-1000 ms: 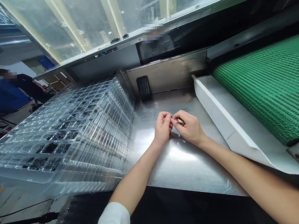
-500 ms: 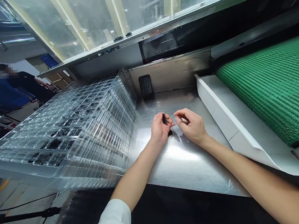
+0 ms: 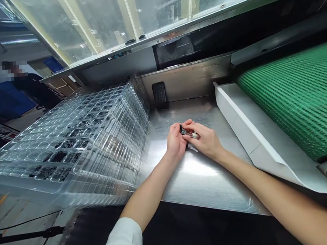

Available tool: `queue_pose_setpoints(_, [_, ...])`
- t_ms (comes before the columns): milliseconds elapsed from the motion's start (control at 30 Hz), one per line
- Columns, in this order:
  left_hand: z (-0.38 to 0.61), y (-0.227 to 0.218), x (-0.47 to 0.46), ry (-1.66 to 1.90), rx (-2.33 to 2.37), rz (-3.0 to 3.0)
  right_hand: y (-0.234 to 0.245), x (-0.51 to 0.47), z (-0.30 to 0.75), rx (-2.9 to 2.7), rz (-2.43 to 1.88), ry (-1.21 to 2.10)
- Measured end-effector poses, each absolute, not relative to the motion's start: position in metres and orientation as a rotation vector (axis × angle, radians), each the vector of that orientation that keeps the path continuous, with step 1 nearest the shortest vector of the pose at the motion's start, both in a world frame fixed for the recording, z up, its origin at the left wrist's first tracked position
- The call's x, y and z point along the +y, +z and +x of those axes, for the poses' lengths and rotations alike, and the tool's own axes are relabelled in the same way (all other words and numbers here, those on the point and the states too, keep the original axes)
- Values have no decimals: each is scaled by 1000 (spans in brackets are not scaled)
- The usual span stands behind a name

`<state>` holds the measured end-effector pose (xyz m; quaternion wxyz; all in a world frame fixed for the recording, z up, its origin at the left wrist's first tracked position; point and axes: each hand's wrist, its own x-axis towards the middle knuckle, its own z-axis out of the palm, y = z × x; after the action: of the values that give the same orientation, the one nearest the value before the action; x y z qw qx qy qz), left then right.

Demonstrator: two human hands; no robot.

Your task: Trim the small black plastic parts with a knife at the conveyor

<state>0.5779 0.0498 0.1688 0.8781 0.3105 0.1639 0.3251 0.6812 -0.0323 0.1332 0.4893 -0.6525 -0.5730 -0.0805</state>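
Observation:
Over the metal tabletop (image 3: 206,190), my left hand (image 3: 175,142) is closed around a small black part (image 3: 183,131) with a pale round pattern on its face. My right hand (image 3: 206,138) meets it from the right, its thumb and fingertips at the part. Tucked in the right hand's fingers is a small pale, whitish object (image 3: 194,135), mostly covered, so its kind is unclear. A bit of something black shows just below the left fingers.
A tall stack of clear plastic trays (image 3: 111,140) stands left, black parts in its top pockets. A black textured block (image 3: 159,95) leans against the back wall. To the right run a white guard (image 3: 244,132) and a green conveyor belt (image 3: 294,92). A person (image 3: 34,86) stands far left.
My right hand has moved left and now meets the left hand at the black part. The part has turned, so its patterned face shows. The person at far left has shifted slightly right.

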Motion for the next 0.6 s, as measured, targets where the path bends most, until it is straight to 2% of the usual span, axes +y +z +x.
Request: queue_pose_setpoints(600, [576, 169, 60, 655, 407, 703, 153, -40, 682, -1310, -1487, -291])
